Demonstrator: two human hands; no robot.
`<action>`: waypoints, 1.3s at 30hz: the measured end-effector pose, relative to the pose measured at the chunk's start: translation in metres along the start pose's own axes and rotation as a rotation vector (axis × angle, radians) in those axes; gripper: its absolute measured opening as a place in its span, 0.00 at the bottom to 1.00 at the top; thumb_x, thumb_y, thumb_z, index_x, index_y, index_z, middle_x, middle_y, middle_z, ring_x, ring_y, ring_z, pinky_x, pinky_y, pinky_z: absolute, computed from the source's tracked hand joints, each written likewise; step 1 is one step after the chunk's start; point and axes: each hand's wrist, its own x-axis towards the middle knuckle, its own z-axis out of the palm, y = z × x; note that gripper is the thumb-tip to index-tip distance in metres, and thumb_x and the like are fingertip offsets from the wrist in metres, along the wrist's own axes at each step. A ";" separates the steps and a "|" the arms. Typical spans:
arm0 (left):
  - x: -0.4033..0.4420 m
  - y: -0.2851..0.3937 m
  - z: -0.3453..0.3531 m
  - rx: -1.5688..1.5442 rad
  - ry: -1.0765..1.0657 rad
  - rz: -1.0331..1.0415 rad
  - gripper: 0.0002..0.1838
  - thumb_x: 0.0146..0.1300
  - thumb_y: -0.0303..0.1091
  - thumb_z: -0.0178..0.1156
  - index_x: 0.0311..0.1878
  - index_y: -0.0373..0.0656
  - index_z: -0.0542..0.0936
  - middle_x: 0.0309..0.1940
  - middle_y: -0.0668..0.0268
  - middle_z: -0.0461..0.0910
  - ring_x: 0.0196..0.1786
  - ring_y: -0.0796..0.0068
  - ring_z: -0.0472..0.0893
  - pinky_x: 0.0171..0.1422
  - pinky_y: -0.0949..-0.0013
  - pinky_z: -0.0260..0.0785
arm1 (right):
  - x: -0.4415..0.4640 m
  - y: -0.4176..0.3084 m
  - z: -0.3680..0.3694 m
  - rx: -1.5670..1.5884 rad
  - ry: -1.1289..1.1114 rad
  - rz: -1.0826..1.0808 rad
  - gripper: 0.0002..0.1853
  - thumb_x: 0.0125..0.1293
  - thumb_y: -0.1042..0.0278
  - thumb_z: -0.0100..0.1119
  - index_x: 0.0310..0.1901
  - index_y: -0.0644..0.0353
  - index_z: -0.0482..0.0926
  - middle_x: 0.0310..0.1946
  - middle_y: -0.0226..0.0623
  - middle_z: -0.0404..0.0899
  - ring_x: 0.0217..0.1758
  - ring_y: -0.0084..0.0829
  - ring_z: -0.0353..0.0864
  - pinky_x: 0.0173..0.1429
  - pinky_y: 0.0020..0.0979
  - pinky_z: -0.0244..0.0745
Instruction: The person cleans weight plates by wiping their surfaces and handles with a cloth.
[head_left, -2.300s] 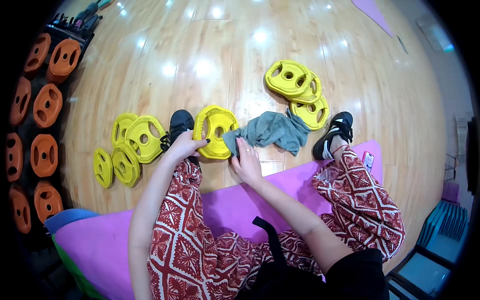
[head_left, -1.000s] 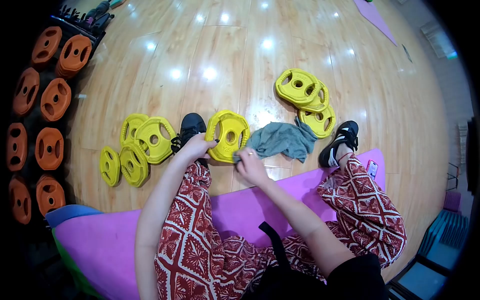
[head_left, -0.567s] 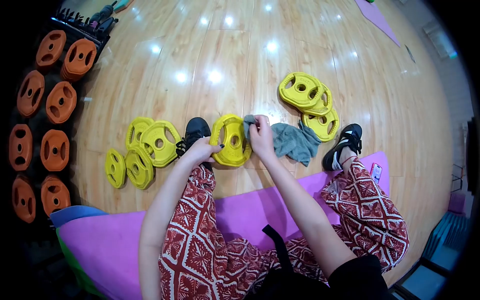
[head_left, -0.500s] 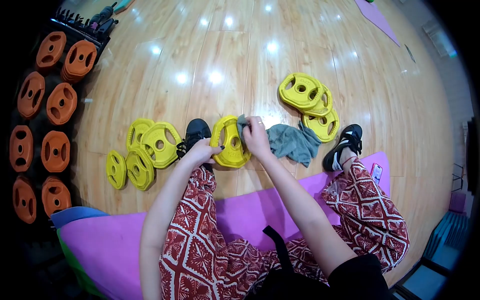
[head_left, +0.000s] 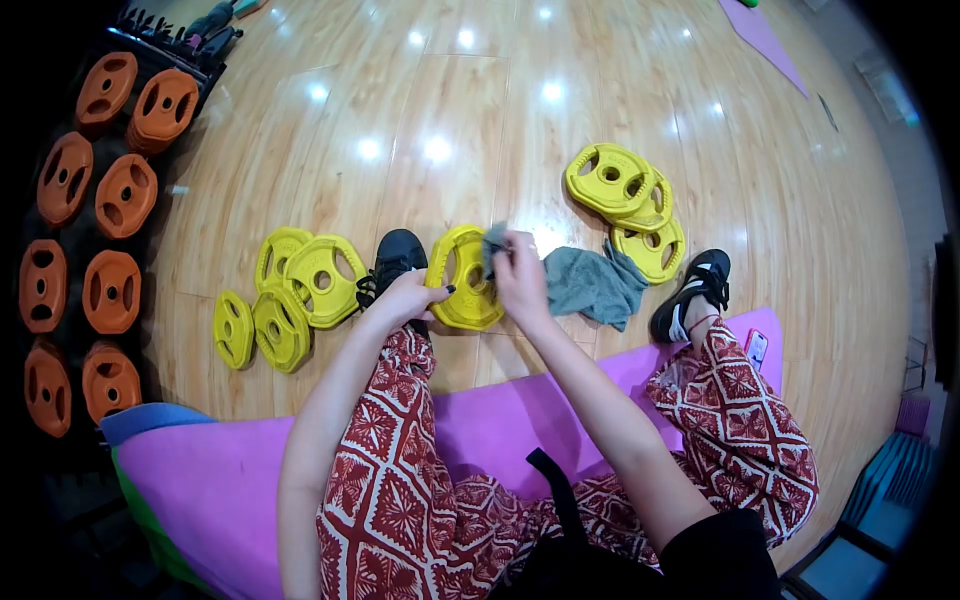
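Note:
A yellow weight plate (head_left: 467, 306) stands tilted on the floor between my feet. My left hand (head_left: 407, 298) grips its left edge, thumb over the front face. At the plate's right side, my right hand (head_left: 521, 277) pinches a bunched corner of a grey-green cloth (head_left: 492, 243) against the rim. More grey-green cloth (head_left: 595, 287) lies crumpled on the floor just right of that hand; whether it is the same piece cannot be made out. Several yellow plates (head_left: 322, 281) rest in an overlapping group to the left. Another overlapping set of yellow plates (head_left: 607, 180) lies farther away on the right.
Orange weight plates (head_left: 112, 292) hang on a dark rack along the left. Beneath my legs is a pink mat (head_left: 230, 470). Black shoes (head_left: 398, 252) flank the work area. A phone (head_left: 756, 348) lies on the mat by my right foot. Blue stacked items (head_left: 890, 480) stand at the lower right.
My right hand and its cloth have shifted slightly along the plate's right edge. My left hand keeps its grip. The whole view has moved a little.

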 end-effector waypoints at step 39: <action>0.000 -0.001 0.000 -0.023 -0.025 0.020 0.15 0.57 0.37 0.55 0.46 0.41 0.72 0.36 0.70 0.76 0.35 0.83 0.73 0.35 0.78 0.68 | -0.054 0.041 -0.005 -0.320 -0.262 0.077 0.11 0.54 0.70 0.47 0.39 0.62 0.69 0.36 0.46 0.70 0.40 0.46 0.71 0.43 0.41 0.68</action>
